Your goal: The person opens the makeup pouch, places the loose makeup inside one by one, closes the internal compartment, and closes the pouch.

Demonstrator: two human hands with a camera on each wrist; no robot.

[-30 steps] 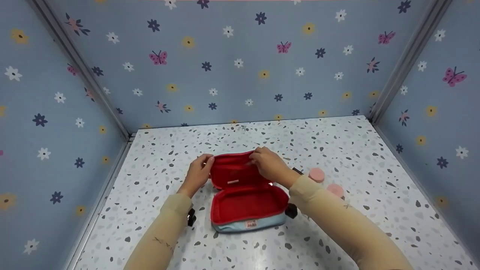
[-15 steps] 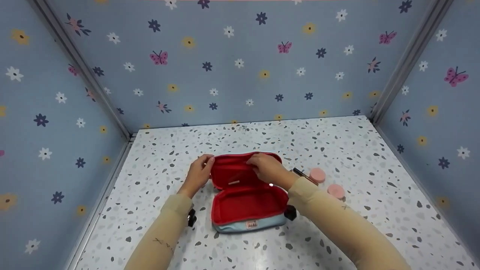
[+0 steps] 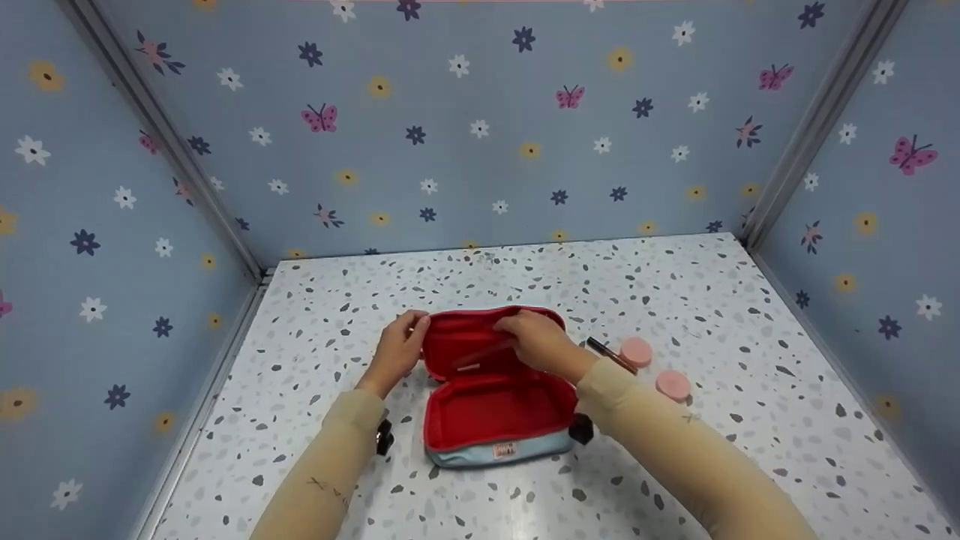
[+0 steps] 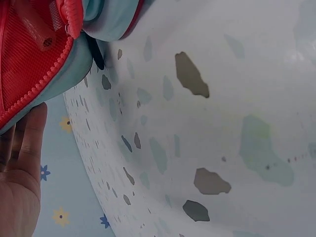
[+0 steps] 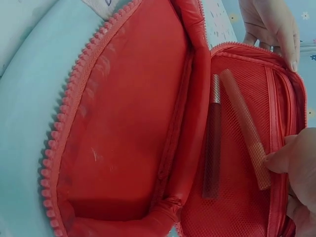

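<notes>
A red-lined, light-blue case point(image 3: 480, 456) lies open on a speckled table point(image 3: 315, 311), two slender tubes point(image 5: 247, 126) behind the mesh pocket point(image 5: 239, 207) of its raised lid point(image 3: 461, 337). A person's left hand point(image 3: 399, 346) grips the lid's left edge while the right hand point(image 3: 546, 341) pinches the pocket's border; a dark-capped stick point(image 3: 613, 356) and two pink discs point(image 3: 636, 352) lie to the right.

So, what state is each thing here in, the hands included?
Pouch, unzipped and open.
Lid, raised.
Mesh pocket, on the lid's inside, holding two slim tubes.
Dark tube, lying on the table.
Two pink discs, on the table, apart.
Left hand, gripping the lid's left edge.
Right hand, gripping the lid by the pocket's edge.
</notes>
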